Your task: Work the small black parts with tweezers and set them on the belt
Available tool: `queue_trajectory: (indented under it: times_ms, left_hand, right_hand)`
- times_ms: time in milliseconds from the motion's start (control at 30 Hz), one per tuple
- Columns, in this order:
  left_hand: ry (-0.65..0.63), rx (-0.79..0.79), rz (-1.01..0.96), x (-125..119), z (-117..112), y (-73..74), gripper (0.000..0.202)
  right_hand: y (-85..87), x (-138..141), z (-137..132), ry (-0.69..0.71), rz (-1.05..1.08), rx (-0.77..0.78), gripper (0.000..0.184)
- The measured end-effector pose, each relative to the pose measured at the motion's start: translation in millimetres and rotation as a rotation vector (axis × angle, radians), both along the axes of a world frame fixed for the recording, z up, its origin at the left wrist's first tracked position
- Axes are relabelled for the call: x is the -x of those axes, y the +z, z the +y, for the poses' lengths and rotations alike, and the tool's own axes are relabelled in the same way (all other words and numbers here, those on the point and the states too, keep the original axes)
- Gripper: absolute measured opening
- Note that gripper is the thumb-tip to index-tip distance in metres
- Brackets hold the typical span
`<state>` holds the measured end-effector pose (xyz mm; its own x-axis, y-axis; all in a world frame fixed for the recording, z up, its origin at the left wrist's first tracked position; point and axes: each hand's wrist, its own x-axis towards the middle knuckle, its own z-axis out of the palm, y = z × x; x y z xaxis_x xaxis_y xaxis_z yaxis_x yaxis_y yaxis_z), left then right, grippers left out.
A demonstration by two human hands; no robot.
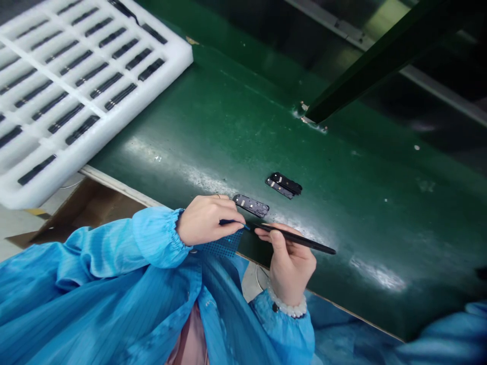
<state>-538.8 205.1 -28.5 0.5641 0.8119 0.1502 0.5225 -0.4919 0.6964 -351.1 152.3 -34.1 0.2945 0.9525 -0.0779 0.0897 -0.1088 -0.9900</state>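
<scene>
My left hand [213,218] is closed, thumb against fingers, on a blue sheet [224,247] with rows of small dark dots. The sheet hangs below the hand at the table's front edge, and a narrow bright blue bit sticks out past the fingertips. In my right hand [291,261] are slim black tweezers [304,240], their tips pointing left, close to that blue bit. Whether they touch it I cannot tell. Just beyond my left fingertips lies a long black part [251,205] with small light spots. Farther back, two similar black parts [284,184] lie overlapping.
A white foam tray [152,86] with many slots holding black parts stands at the left, over the green table's [228,121] edge. A dark post [353,71] rises at the back right. Below the left edge is a cardboard box [91,205]. Blue fabric [449,334] shows at lower right.
</scene>
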Motion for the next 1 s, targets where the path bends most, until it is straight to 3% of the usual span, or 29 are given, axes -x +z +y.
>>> queue_trajectory:
  times_ms: [133, 233, 633, 1000]
  left_hand:
    - [-0.062, -0.253, 0.054, -3, -1, 0.8, 0.022]
    - [-0.088, -0.341, 0.111, -5, 0, 1.3, 0.021]
    - [-0.087, -0.298, 0.124, -6, 1, -1.7, 0.023]
    - [-0.092, -0.292, 0.132, -6, 2, -1.7, 0.024]
  right_hand:
    - [-2.0, -1, 10, -0.147, -0.115, -0.087, 0.014]
    - [-4.4, 0, 16, -0.147, -0.187, -0.116, 0.014]
    - [-12.9, -11, 16, -0.010, -0.434, -0.182, 0.015]
    - [-9.9, -11, 18, 0.021, -0.486, -0.208, 0.014]
